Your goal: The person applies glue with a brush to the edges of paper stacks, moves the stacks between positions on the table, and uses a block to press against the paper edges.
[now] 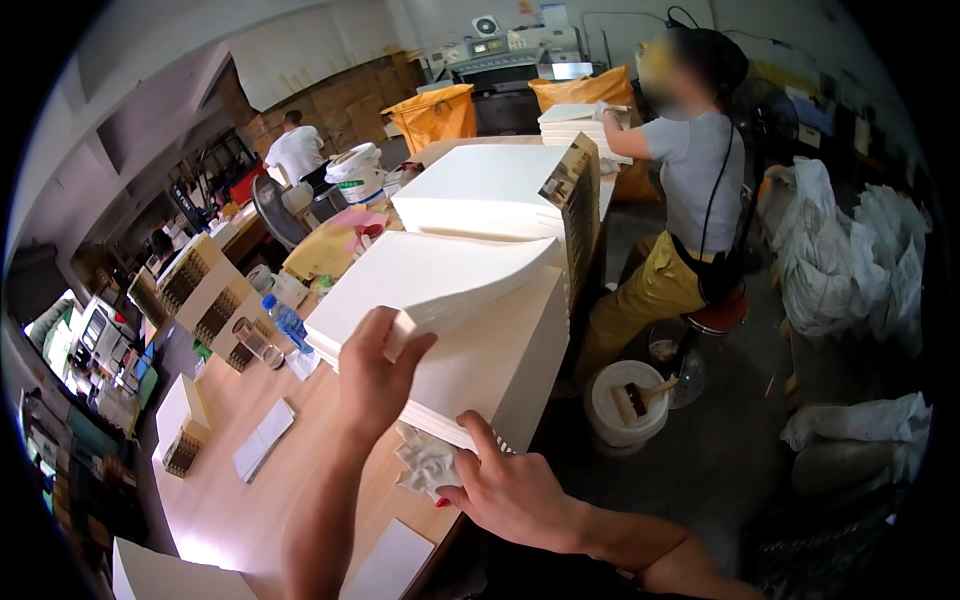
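I see a long wooden tabletop (250, 500) that runs away from me in a crowded workshop. On it stand tall stacks of white paper sheets; the nearest stack (490, 360) is at the right edge of the tabletop, just in front of me. My left hand (375, 375) is closed on the near corner of the top bundle of sheets (420, 280) and lifts it, so the bundle bends up from the stack. My right hand (510, 490) is curled around a crumpled white cloth (425, 462) and presses it on the low side of the stack.

Farther on the tabletop are a blue plastic bottle (288, 322), small white cards (262, 438) and patterned booklets (185, 445).

To the right of the edge the grey floor is open. There a white bucket with a brush (628, 400) stands near the stack, and behind it a person in a grey shirt (690, 170) sits on a stool at another pile. White sacks (850, 250) lie along the right wall.
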The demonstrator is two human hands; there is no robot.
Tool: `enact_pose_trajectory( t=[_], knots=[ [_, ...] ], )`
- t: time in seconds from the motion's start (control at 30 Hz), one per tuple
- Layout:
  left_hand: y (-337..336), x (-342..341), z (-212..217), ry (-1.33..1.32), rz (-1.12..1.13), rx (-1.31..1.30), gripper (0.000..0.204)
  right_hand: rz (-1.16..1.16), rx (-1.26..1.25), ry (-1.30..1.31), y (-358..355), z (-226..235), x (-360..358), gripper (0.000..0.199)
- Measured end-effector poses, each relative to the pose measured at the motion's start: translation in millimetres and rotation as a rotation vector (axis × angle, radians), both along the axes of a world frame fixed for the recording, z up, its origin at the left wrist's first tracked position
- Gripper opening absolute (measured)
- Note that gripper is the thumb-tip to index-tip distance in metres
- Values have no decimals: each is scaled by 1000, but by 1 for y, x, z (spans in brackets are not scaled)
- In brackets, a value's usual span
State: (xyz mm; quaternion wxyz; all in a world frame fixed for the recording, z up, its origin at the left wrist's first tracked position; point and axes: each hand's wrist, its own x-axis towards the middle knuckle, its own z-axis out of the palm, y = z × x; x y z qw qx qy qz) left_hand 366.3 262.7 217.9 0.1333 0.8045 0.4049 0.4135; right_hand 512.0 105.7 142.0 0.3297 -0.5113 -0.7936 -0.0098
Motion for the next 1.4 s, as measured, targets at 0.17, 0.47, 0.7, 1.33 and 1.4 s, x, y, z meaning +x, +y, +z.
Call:
enact_pose_trajectory(
  t=[0.17, 0.47, 0.7, 1.33, 1.4],
  knots=[
    [3, -68, 7, -218, -11, -9, 25, 89, 29, 170, 2, 7, -2, 31],
    [-76, -223, 69, -240, -135, -249, 25, 951, -1154, 2026, 19, -25, -15, 93],
    [-196, -302, -16, -780, -76, -95, 61, 716, -1030, 1395, 41, -13, -81, 78],
    [-255, -381, -227, -900, 727, -1025, 30, 681, -1319, 828, 118, -168, -186, 39],
    [-257, -380, -229, -872, 765, -1015, 31, 678, -1310, 835, 114, -172, -187, 39]
  ],
)
